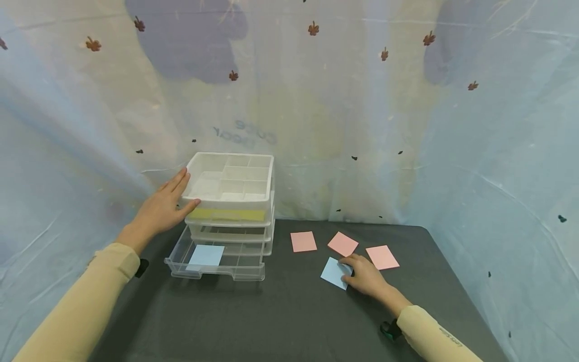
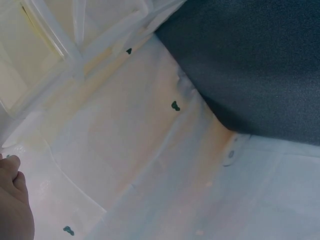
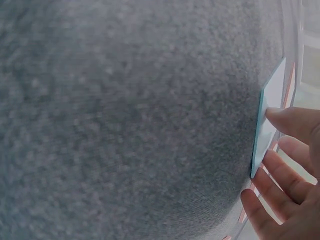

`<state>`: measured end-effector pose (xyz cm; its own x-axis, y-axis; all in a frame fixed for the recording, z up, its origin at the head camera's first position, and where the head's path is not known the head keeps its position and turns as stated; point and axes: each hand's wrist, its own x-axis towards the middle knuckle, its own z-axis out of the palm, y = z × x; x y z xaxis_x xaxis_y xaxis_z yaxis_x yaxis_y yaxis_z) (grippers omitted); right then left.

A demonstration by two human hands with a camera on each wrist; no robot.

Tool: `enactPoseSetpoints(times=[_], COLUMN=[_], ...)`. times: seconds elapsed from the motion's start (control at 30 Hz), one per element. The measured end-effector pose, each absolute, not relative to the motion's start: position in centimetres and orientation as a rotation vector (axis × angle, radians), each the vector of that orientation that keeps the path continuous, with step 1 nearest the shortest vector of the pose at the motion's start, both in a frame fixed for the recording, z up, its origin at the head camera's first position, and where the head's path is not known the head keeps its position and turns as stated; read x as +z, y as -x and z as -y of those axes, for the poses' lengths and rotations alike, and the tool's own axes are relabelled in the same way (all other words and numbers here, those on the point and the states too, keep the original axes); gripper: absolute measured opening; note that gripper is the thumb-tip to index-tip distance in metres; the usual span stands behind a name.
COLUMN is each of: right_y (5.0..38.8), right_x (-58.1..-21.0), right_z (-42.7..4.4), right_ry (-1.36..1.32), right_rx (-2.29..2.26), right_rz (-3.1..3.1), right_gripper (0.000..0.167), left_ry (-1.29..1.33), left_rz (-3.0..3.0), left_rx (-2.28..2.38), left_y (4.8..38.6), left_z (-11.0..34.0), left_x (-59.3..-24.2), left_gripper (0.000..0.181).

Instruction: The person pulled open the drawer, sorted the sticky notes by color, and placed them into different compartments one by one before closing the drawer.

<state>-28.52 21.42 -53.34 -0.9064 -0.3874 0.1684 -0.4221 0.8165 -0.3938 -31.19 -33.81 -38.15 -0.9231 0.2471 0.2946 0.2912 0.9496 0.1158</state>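
A light blue square sticky note [image 1: 333, 274] lies on the dark table, and my right hand [image 1: 363, 275] pinches its right side. In the right wrist view, the thumb touches the top face of the note [image 3: 270, 100] and the fingers are at its edge. My left hand [image 1: 165, 206] rests against the left side of a white plastic drawer unit [image 1: 226, 205], fingers extended, thumb at its front corner. The clear bottom drawer [image 1: 246, 271] is pulled out, and another blue sticky note [image 1: 206, 255] lies inside it. The left wrist view shows only part of the left hand [image 2: 15, 200].
Three pink sticky notes, a left one [image 1: 303, 242], a middle one [image 1: 343, 244] and a right one [image 1: 382, 257], lie behind and beside my right hand. Something yellow [image 1: 226, 214] shows in the upper drawer. A patterned curtain [image 1: 316, 125] surrounds the table [image 1: 280, 322].
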Motion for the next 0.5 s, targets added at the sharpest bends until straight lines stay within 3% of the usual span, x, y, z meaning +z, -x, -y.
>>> enactPoseSetpoints(times=[0.5], right_y=[28.87], right_x=[-53.65], right_z=[-21.58], right_ry=[-0.654], right_rx=[0.905], right_rz=[2.784], right_gripper=[0.049], left_ry=[0.385], left_rz=[2.825], left_rx=[-0.222], left_y=[31.21], left_z=[33.78], left_x=[-38.16], left_gripper=[0.090])
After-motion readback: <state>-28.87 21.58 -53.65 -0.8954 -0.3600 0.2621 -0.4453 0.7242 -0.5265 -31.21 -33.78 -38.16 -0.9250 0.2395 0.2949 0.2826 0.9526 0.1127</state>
